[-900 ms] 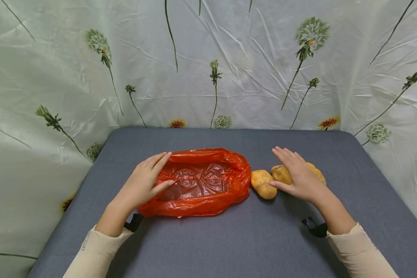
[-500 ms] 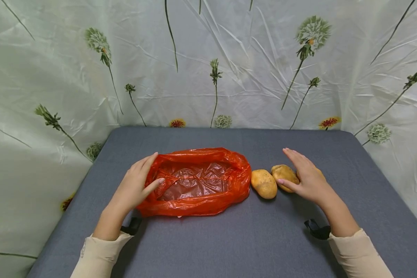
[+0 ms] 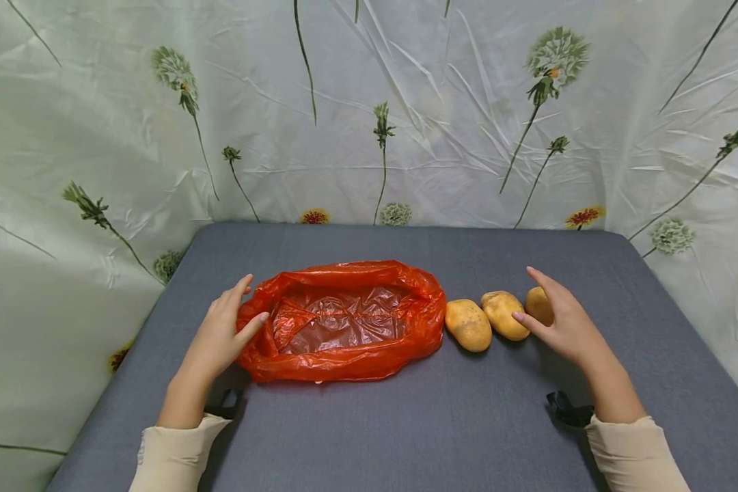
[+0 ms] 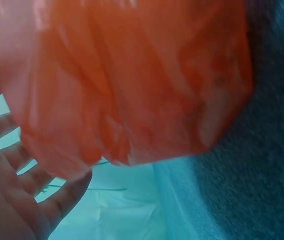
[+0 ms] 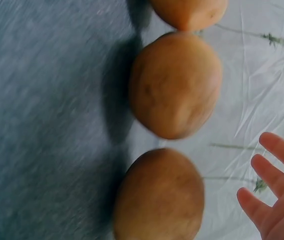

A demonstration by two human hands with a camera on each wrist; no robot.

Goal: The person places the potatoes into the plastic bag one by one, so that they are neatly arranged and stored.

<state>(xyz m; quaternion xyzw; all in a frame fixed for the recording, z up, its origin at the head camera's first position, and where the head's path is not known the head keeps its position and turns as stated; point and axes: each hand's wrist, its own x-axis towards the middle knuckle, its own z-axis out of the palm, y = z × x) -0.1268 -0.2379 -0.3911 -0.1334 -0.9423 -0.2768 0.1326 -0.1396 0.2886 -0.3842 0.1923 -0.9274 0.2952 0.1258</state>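
An orange-red plastic bag (image 3: 344, 365) lies on the grey table with its wide mouth facing up and its sides rolled down. My left hand (image 3: 218, 335) is at the bag's left end, fingers relaxed and holding nothing; whether it touches the rim I cannot tell. To the right of the bag sit three potatoes in a row: the first potato (image 3: 469, 326) close beside the bag, the middle potato (image 3: 506, 315), and the far right potato (image 3: 538, 305), partly hidden behind my right hand (image 3: 568, 324). That hand hovers there with straight, spread fingers and grips nothing.
The grey table (image 3: 381, 437) runs back to a pale curtain (image 3: 320, 102) printed with flowers, which also hangs along the left and right sides. Black straps show at both wrists.
My left hand has drawn left from over the bag's left end to its outer edge. My right hand has shifted right, uncovering the middle potato. Bag and potatoes stay put.
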